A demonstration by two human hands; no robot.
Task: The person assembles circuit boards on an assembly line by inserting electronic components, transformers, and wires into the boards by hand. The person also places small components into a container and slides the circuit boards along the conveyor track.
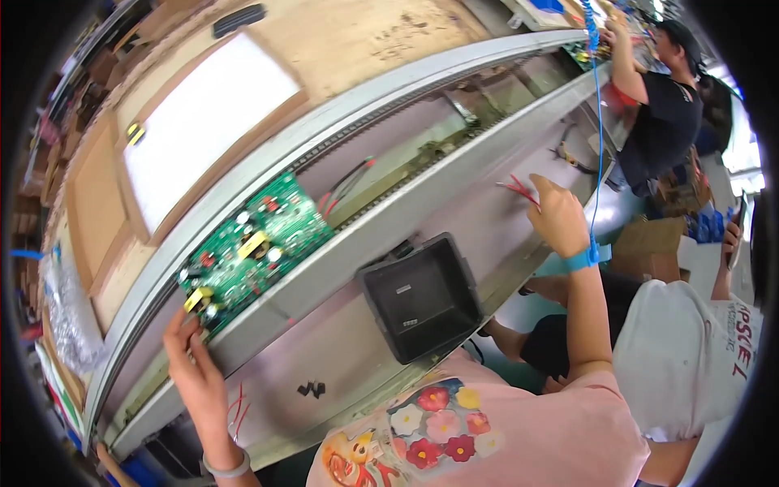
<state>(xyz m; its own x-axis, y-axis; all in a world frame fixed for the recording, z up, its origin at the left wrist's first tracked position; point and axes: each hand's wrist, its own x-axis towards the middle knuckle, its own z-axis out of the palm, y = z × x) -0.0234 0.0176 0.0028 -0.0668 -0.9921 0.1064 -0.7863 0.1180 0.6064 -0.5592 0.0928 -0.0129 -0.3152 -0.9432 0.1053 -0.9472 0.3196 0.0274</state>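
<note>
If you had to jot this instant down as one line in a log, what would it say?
left hand: touching green circuit board corner | right hand: on red-handled cutters | black tray: on bench, between hands

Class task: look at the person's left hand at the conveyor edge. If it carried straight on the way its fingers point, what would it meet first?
Most likely the green circuit board: the left hand already reaches its near corner, though actual contact is unclear.

The circuit board (253,250) lies on the rail (454,174), at the left. The box (422,296) sits on the surface (341,349) before the rail. The cutters (519,191) lie to the right.
</note>
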